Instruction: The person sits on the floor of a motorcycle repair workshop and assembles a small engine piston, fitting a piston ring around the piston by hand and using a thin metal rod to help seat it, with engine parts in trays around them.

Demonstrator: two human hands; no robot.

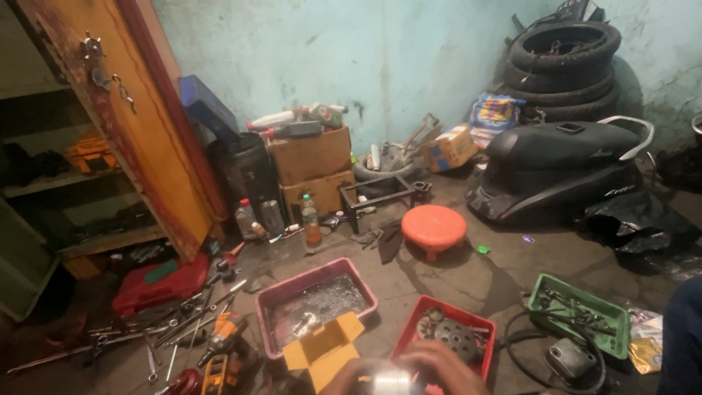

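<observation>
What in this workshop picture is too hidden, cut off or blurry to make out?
- Hands, head view: cut off by the bottom edge; left and right cannot be told apart.
- Shiny metal part they hold: blurred by glare, kind unclear.
- Yellow box: open, contents not visible.
- Maroon tray: murky liquid hides what lies inside.
- Green tray: small parts too tiny to name.
- Shelves: too dark to read.

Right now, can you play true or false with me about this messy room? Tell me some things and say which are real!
1. The stool is orange-red. True.
2. Tyres are stacked by the wall. True.
3. The green tray lies left of the pink tub. False: it lies far to the right.
4. The hands hold a shiny metal part. True.
5. The cupboard door is shut. False: it stands open.
</observation>
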